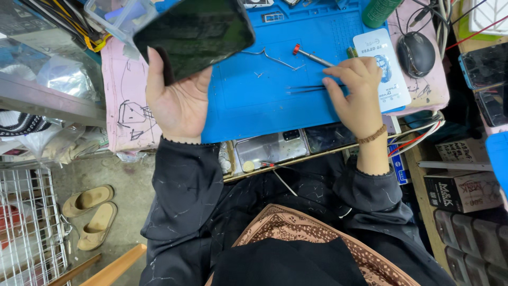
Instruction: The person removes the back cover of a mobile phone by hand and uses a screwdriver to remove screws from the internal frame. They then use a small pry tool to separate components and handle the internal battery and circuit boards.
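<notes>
So far the left hand [177, 100] grips a dark phone [194, 33], lifted off the blue mat [248, 100]. The right hand [357, 92], fingers curled, pinches black tweezers [309, 89] lying on the mat; a red-capped screwdriver [313, 55] rests just beyond them, untouched.

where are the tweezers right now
In the head view the tweezers lie on the blue work mat, under the right hand's fingertips, just below the red-tipped screwdriver.

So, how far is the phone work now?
Tools are already out on the blue mat. In hand: the left hand holds the phone up while the right hand touches the tweezers. The screwdriver lies unused; the phone looks closed.
</notes>
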